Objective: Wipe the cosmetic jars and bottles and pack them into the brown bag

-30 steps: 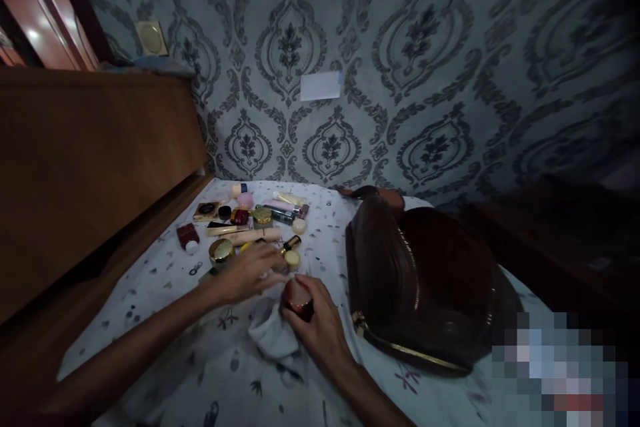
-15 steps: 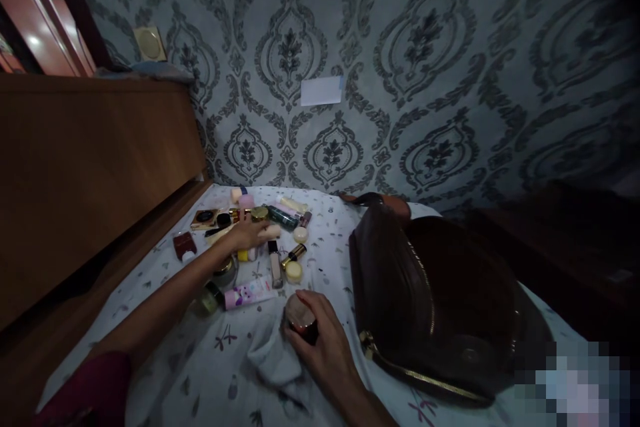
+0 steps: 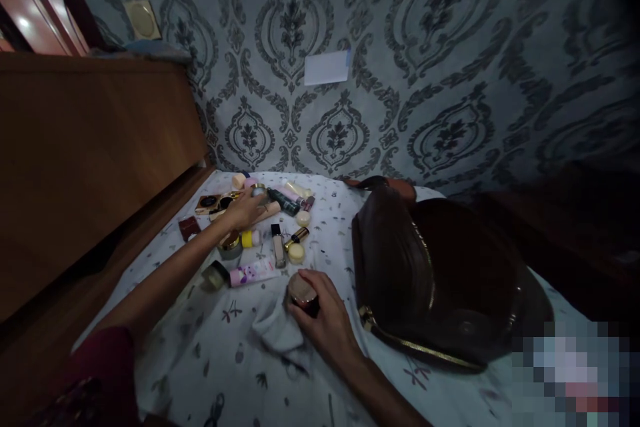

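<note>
My right hand [image 3: 325,307] is closed around a small round jar [image 3: 303,288] with a brownish-gold lid. It holds the jar just above the bed, beside a crumpled pale cloth [image 3: 280,327]. My left hand [image 3: 244,211] reaches into a cluster of cosmetics, fingers stretched out and at least close to a gold-lidded jar [image 3: 259,192]. A beige tube [image 3: 269,211] lies beside those fingers. Nearer to me are a pink and white tube [image 3: 254,271], a dark-capped bottle [image 3: 278,247], a yellow-lidded little pot [image 3: 296,253] and a dark-lidded jar [image 3: 216,275].
A dark brown handbag [image 3: 390,280] with a gold zip stands unzipped to the right. A wooden cabinet [image 3: 100,167] borders the bed on the left, and the patterned wall [image 3: 335,133] rises behind. A dark red packet [image 3: 189,228] lies near the left edge.
My left hand's fingers have moved from the beige tube to the gold-lidded jar behind it. My right hand keeps hold of its jar. The whole view has tilted slightly.
</note>
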Demonstrator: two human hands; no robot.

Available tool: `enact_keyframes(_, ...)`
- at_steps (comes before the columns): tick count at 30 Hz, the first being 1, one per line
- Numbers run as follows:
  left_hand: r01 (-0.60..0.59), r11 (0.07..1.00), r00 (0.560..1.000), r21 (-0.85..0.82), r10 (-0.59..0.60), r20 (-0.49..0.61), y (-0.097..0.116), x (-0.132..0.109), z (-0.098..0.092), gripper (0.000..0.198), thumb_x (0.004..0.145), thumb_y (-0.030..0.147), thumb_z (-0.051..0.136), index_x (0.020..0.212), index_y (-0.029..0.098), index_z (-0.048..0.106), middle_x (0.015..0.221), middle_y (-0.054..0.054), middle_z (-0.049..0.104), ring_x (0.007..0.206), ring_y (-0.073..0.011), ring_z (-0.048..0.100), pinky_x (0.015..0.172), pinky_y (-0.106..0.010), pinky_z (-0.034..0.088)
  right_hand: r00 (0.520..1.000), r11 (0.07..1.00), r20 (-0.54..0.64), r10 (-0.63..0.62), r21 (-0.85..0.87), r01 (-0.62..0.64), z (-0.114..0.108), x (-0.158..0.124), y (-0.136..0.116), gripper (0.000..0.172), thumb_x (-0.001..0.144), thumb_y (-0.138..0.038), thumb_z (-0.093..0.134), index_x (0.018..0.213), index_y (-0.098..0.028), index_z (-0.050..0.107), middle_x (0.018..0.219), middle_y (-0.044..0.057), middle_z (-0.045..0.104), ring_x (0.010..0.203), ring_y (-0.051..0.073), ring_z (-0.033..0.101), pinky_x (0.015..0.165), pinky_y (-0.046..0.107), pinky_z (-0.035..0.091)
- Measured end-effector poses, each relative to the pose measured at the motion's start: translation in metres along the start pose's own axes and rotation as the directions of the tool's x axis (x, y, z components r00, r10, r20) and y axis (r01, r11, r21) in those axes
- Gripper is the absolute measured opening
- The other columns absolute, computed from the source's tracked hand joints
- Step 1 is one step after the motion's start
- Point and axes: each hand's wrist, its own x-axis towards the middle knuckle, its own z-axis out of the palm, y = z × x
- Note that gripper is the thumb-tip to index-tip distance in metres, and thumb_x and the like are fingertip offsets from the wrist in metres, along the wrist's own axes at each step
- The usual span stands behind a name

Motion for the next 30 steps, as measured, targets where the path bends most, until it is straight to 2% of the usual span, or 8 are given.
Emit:
enact_keyframes(4,-0.193,0.981,0.977,0.024,0.19,0.095,0.017,-0.073,-0.008,0.046,0.091,0.051,0.052,0.134,0.034,0.052,0.146,-0.007,0.047,0.132,-0.0315,0.044,0.107,-0.048,0.035,1.0,1.0,0.002,0.01,0.004,-0.01,0.0,0.0,-0.001,0.047,0.072,-0.016,0.067,0.117,-0.022,0.058,0.116,0.008,0.062,0.111,0.026,0.059,0.097,0.041,0.049)
enact_keyframes(6,-0.329,0.939,0.94,0.097,0.316,0.128,0.02,-0.107,-0.004,0.049,0.09,0.053,0.055,0.135,0.035,0.051,0.147,-0.009,0.046,0.138,-0.0342,0.037,0.11,-0.057,0.027,1.0,1.0,0.004,0.011,0.004,-0.011,0.0,0.0,0.0,0.047,0.072,-0.015,0.067,0.118,-0.023,0.057,0.115,0.008,0.062,0.111,0.026,0.058,0.097,0.042,0.048)
enact_keyframes(9,-0.391,0.882,0.92,0.265,0.381,0.089,0.008,-0.133,0.001,0.047,0.09,0.051,0.055,0.132,0.029,0.054,0.148,-0.013,0.045,0.139,-0.0352,0.036,0.111,-0.064,0.019,1.0,1.0,0.01,0.003,0.001,-0.003,0.001,0.0,0.0,0.047,0.074,-0.017,0.066,0.119,-0.022,0.056,0.116,0.009,0.061,0.111,0.026,0.058,0.097,0.043,0.048)
enact_keyframes(15,-0.289,0.871,0.948,0.398,0.317,-0.006,-0.014,-0.118,-0.003,0.046,0.09,0.05,0.056,0.129,0.024,0.058,0.146,-0.019,0.046,0.135,-0.0385,0.04,0.107,-0.066,0.027,1.0,1.0,0.004,-0.013,-0.009,0.013,0.001,0.0,-0.001,0.046,0.073,-0.018,0.067,0.118,-0.022,0.057,0.115,0.009,0.061,0.111,0.027,0.058,0.097,0.044,0.048)
enact_keyframes(19,-0.391,0.86,0.9,0.328,0.432,-0.06,0.025,-0.108,0.014,0.043,0.096,0.043,0.047,0.133,0.023,0.053,0.142,-0.015,0.051,0.136,-0.0315,0.039,0.112,-0.058,0.026,1.0,1.0,0.013,-0.02,-0.009,0.02,0.001,0.0,-0.001,0.046,0.075,-0.018,0.066,0.12,-0.023,0.056,0.116,0.009,0.061,0.111,0.027,0.058,0.097,0.044,0.048)
enact_keyframes(23,-0.571,0.77,0.807,0.286,0.591,0.021,0.066,-0.087,0.042,0.037,0.096,0.036,0.048,0.132,0.03,0.054,0.148,-0.011,0.046,0.138,-0.0311,0.038,0.112,-0.062,0.024,0.999,0.999,-0.004,-0.037,-0.009,0.036,0.001,0.0,0.0,0.045,0.075,-0.02,0.067,0.119,-0.022,0.056,0.115,0.009,0.061,0.111,0.027,0.058,0.097,0.044,0.048)
enact_keyframes(27,-0.397,0.845,0.9,0.357,0.434,-0.027,0.069,-0.066,0.05,0.034,0.095,0.027,0.049,0.127,0.028,0.058,0.146,-0.014,0.047,0.138,-0.0356,0.037,0.107,-0.068,0.026,0.999,0.999,0.007,-0.041,-0.014,0.041,0.001,-0.001,0.0,0.045,0.075,-0.019,0.067,0.119,-0.021,0.056,0.115,0.009,0.061,0.11,0.026,0.059,0.095,0.042,0.049)
enact_keyframes(30,-0.324,0.884,0.925,0.337,0.371,-0.083,0.052,-0.074,0.04,0.038,0.096,0.033,0.047,0.134,0.031,0.052,0.147,-0.012,0.046,0.139,-0.0334,0.037,0.109,-0.068,0.024,0.999,0.999,0.006,-0.044,-0.024,0.044,0.0,-0.001,0.0,0.044,0.075,-0.02,0.067,0.118,-0.02,0.057,0.115,0.009,0.062,0.11,0.026,0.059,0.095,0.042,0.05)
